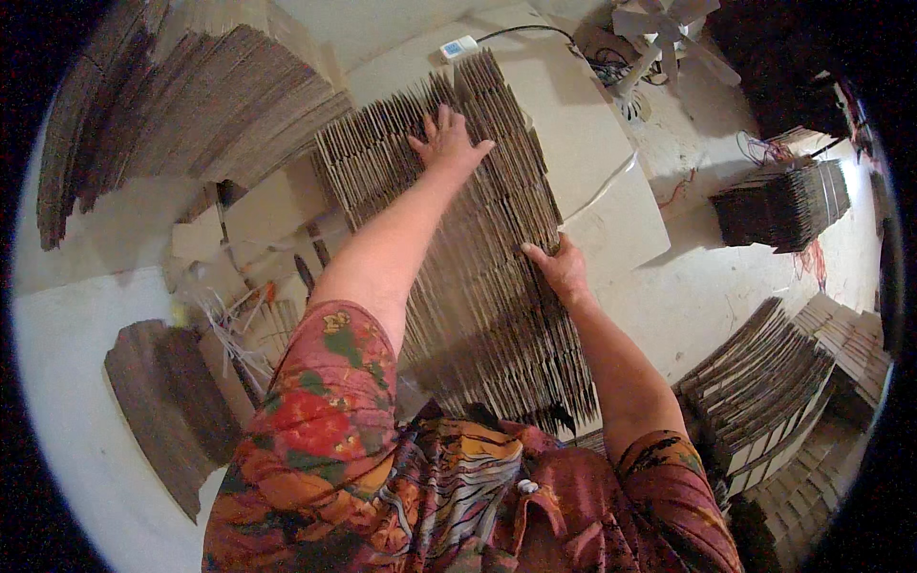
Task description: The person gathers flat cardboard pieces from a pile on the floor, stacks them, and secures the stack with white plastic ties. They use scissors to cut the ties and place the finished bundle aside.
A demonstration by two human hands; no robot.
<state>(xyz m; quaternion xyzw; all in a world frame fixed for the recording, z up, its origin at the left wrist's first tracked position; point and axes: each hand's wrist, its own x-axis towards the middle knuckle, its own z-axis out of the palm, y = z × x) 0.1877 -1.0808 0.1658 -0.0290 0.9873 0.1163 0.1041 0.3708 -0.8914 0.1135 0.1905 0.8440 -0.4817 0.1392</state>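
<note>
A long block of flat cardboard pieces [458, 258], packed on edge in tight rows, lies in front of me and reaches back from my body. My left hand [451, 145] rests on the far part of its top with the fingers spread. At the block's right side is my right hand [564, 270], its thumb laid over the top edge and its fingers against the side, partly hidden. The near end of the block meets my patterned shirt [478, 487].
Beneath and beyond the block is a pale board [621, 191] with a small white device [458, 48] and black cable. Large cardboard stacks [191, 105] stand far left, with others at right [759, 382]. A fan [666, 33] and a tied bundle [783, 205] sit far right.
</note>
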